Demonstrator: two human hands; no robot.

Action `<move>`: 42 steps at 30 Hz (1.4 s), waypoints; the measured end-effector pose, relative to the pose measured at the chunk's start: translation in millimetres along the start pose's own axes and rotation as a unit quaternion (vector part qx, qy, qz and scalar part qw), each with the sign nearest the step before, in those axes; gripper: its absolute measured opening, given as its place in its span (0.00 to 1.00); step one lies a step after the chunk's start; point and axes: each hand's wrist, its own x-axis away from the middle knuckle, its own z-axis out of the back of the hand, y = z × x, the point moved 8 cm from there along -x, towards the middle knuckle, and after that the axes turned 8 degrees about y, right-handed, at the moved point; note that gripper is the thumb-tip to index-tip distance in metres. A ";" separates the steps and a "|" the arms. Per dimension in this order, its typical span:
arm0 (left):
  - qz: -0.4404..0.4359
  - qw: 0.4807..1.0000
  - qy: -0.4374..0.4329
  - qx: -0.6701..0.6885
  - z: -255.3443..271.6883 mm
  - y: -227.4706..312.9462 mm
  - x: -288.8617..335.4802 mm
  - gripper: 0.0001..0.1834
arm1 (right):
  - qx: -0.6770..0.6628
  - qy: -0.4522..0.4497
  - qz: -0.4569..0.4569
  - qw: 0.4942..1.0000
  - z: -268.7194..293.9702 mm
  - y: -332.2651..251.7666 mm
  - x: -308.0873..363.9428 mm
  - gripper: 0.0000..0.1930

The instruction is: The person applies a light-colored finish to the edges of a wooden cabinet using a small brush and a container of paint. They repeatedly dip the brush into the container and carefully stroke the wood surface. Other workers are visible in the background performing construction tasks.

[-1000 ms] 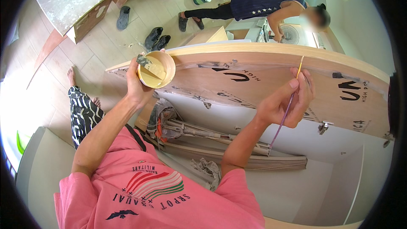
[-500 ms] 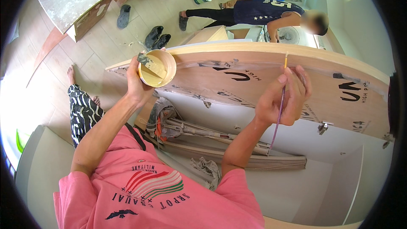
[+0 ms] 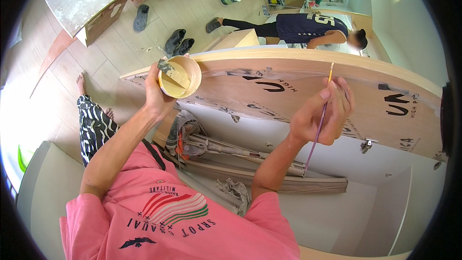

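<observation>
My left hand (image 3: pixel 158 94) is wrapped round a small tub (image 3: pixel 192 78) of cream-yellow paint or filler. A flat, stained blade or scraper (image 3: pixel 167 69) leans inside the tub, its upper end near my thumb. In my right hand (image 3: pixel 325 113) is a thin paintbrush (image 3: pixel 318 135) with a purple handle, pinched between the fingers. Its pale tip points up to the light wood edge of a cabinet door (image 3: pixel 284 60), close to or touching it; I cannot tell which. Film and dark print cover the door's face below that edge.
Below the door lie a folded tripod-like frame (image 3: pixel 231 149) and a crumpled cloth (image 3: pixel 236 193). A hinge (image 3: pixel 368 145) sticks out of the door's lower edge. Dark clogs (image 3: pixel 175 42) lie on the tiled floor. A person in a navy jersey (image 3: pixel 308 26) stands beyond the door; others are farther back.
My right hand and the brush tip have shifted slightly to the right along the door edge. The person in the navy jersey has moved, and another person behind now shows.
</observation>
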 end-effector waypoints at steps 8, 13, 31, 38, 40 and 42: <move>-0.003 1.000 -0.001 0.000 2.8 -1.4 -2.0 0.32 | 0.001 -0.033 0.020 0.999 -3.5 -4.6 1.6 0.08; -0.002 1.000 0.003 -0.009 1.6 -0.7 -0.9 0.32 | 0.013 -0.016 0.008 1.000 -2.2 -0.4 1.7 0.08; -0.003 0.999 0.038 -0.007 0.0 0.4 2.1 0.33 | 0.022 -0.080 0.027 0.996 -10.2 -11.5 7.7 0.09; -0.003 1.000 0.025 0.008 -1.4 0.8 1.7 0.33 | 0.014 -0.083 0.013 0.996 -13.0 -15.6 8.9 0.10; -0.005 1.000 0.021 0.007 -1.6 0.9 1.9 0.33 | 0.008 -0.094 0.017 0.995 -14.7 -17.6 11.7 0.11; -0.004 1.000 0.021 0.011 0.2 0.0 0.4 0.32 | 0.005 -0.089 0.013 0.996 -13.3 -18.6 13.9 0.11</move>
